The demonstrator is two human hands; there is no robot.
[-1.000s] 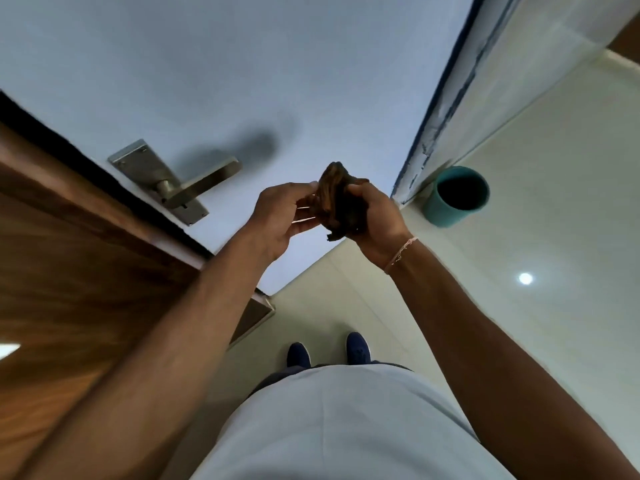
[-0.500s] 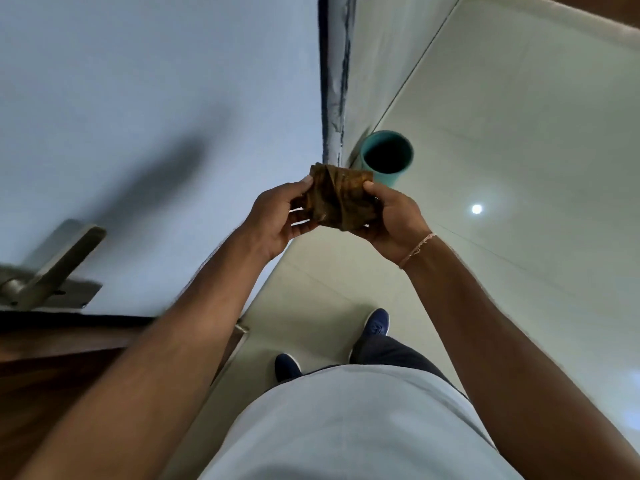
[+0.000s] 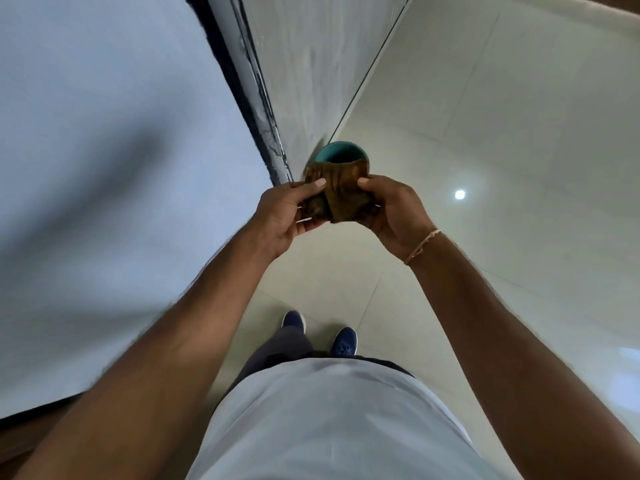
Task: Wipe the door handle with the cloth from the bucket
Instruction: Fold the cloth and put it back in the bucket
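Brown, folded and mottled, the cloth (image 3: 341,194) is pinched between my left hand (image 3: 289,216) and right hand (image 3: 394,211), thumbs on top. At 12 o'clock it hides most of the teal bucket (image 3: 341,155) on the floor (image 3: 485,133); only the rim shows.

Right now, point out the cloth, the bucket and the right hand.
cloth (image 3: 341,194): head view, middle of the folded front.
bucket (image 3: 341,156): head view, inside below the far rim.
right hand (image 3: 394,211): head view, middle of hand.
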